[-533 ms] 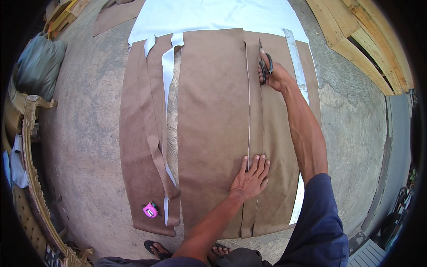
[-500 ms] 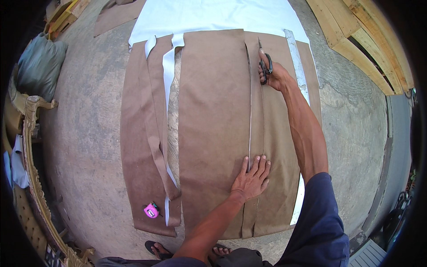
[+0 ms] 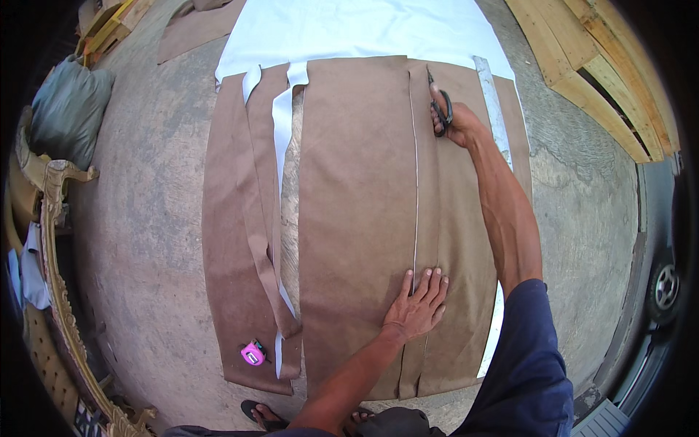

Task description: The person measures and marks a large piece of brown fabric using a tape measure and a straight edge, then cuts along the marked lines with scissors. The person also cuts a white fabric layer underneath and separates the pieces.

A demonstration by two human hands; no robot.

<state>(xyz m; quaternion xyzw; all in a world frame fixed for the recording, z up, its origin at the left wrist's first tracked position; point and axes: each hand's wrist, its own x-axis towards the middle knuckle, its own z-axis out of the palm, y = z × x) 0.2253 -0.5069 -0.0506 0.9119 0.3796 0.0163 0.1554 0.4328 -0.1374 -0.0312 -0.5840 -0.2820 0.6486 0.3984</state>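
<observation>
A large brown sheet of upholstery material [image 3: 357, 182] with a white backing lies on the floor. My left hand [image 3: 419, 309] presses flat on it, fingers spread, over a long lengthwise slit. Near the sheet's far edge my right hand [image 3: 460, 125] is closed round black-handled scissors [image 3: 443, 115], their blades pointing away from me. A narrow strip [image 3: 424, 218] lies between the slit and a second line on its right. My right forearm passes over part of a long pale straightedge [image 3: 492, 102].
Cut strips [image 3: 282, 124] twist over the left brown panel [image 3: 226, 218], where a pink tape measure [image 3: 253, 353] rests. White material [image 3: 364, 29] spreads beyond the far edge. A carved frame [image 3: 52, 218] and a stuffed bag [image 3: 71, 109] stand left; a wooden frame [image 3: 582, 58] stands right.
The whole view has shifted slightly, so everything sits a little lower and to the right. The dark gap along the slit looks narrower. Both hands keep nearly the same places on the sheet.
</observation>
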